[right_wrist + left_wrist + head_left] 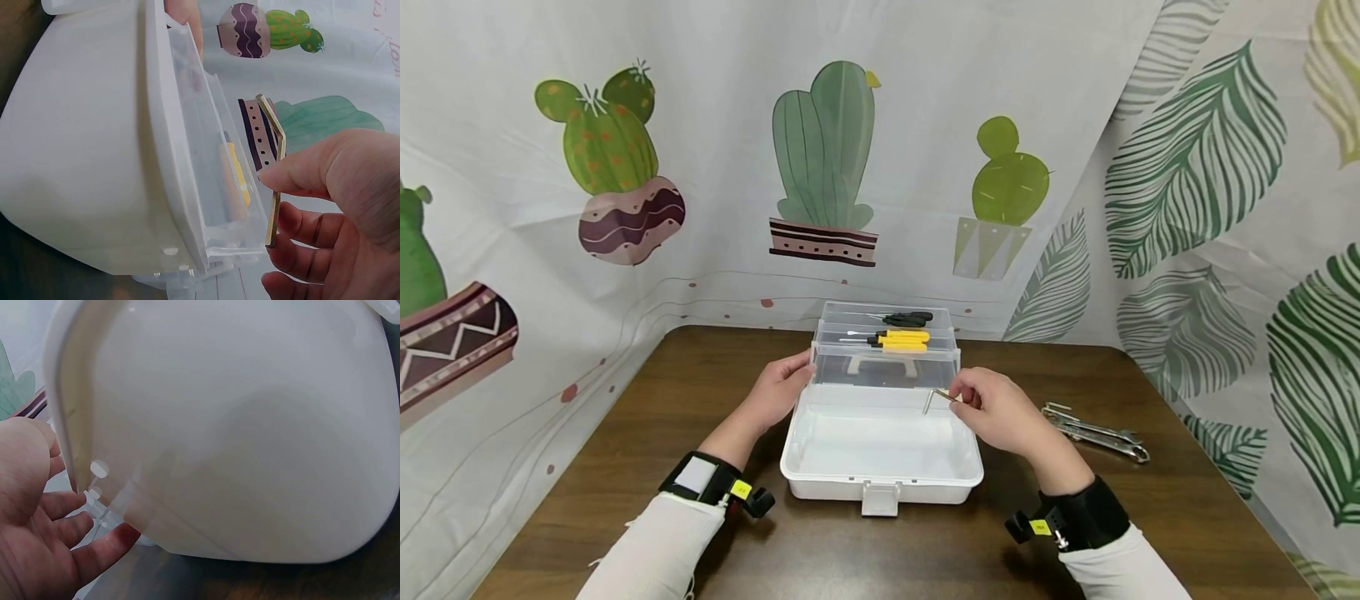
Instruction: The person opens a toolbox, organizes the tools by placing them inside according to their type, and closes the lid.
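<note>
A white toolbox [882,490] stands on the table, with its clear lid and trays [831,367] raised at the back. My left hand [778,390] holds the left edge of the raised clear part, its fingers partly hidden by the box in the left wrist view. Between thumb and fingers, my right hand [996,408] pinches a hex key [279,150] above the right side of the box. The key's short bent end points away from the hand. Yellow-handled screwdrivers [902,342] and black-handled tools [908,319] lie in the clear trays.
Several metal wrenches [1101,435] lie on the brown table [820,554] to the right of the box, with a small rod-like piece by them. Behind the table hangs a cloth [722,167] printed with cacti. A latch [880,500] sticks out at the box's front.
</note>
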Demonstrator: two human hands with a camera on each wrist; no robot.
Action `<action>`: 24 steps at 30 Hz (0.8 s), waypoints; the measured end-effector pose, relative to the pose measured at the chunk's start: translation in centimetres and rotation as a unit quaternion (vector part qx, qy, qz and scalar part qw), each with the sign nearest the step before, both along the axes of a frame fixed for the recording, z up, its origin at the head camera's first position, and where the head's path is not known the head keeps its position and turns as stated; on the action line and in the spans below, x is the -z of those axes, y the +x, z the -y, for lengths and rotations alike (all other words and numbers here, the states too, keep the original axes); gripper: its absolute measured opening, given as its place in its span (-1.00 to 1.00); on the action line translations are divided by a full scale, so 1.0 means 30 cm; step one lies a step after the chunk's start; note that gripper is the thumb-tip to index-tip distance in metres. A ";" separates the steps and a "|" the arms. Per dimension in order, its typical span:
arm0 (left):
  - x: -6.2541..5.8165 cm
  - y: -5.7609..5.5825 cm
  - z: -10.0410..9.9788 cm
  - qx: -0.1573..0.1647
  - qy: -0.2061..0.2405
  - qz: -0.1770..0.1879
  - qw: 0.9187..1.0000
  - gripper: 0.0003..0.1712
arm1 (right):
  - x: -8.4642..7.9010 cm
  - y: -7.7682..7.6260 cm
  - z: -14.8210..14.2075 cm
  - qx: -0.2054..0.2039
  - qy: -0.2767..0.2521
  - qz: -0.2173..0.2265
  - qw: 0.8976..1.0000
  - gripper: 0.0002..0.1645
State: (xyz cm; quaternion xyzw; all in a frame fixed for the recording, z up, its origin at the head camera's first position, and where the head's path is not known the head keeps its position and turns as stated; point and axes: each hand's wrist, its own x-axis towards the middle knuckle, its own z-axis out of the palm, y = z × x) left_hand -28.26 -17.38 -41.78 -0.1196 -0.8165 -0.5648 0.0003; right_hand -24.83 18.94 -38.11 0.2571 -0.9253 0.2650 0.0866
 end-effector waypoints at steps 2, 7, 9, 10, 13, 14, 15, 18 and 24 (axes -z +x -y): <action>-0.003 0.000 0.001 0.000 -0.003 -0.001 1.000 -0.46 | 0.000 0.000 0.007 0.002 0.010 -0.003 1.000 -0.92; 0.027 -0.029 0.010 -0.001 -0.010 0.000 1.000 -0.46 | -0.001 0.001 0.023 0.008 0.032 -0.004 0.999 -0.93; 0.055 -0.050 0.016 -0.002 -0.009 0.001 1.000 -0.45 | 0.000 0.000 0.026 0.011 0.039 -0.001 0.999 -0.93; 0.069 -0.060 0.018 -0.001 -0.008 0.000 1.000 -0.45 | 0.001 0.000 0.026 0.013 0.042 0.000 0.999 -0.93; 0.102 -0.082 0.024 0.002 -0.005 -0.004 1.000 -0.44 | 0.004 -0.002 0.027 0.016 0.048 0.003 0.999 -0.93; 0.109 -0.087 0.025 0.003 -0.003 -0.005 1.000 -0.44 | 0.004 -0.003 0.026 0.015 0.048 0.004 0.999 -0.93; 0.114 -0.089 0.026 0.003 -0.002 -0.008 1.000 -0.44 | 0.003 -0.004 0.026 0.014 0.048 0.004 0.999 -0.93; 0.119 -0.090 0.028 0.000 0.001 -0.012 1.000 -0.44 | -0.007 -0.012 0.032 0.003 0.050 -0.001 0.999 -0.94; 0.116 -0.086 0.033 -0.004 0.003 -0.014 1.000 -0.44 | -0.049 -0.049 0.075 -0.016 0.093 -0.001 0.996 -0.98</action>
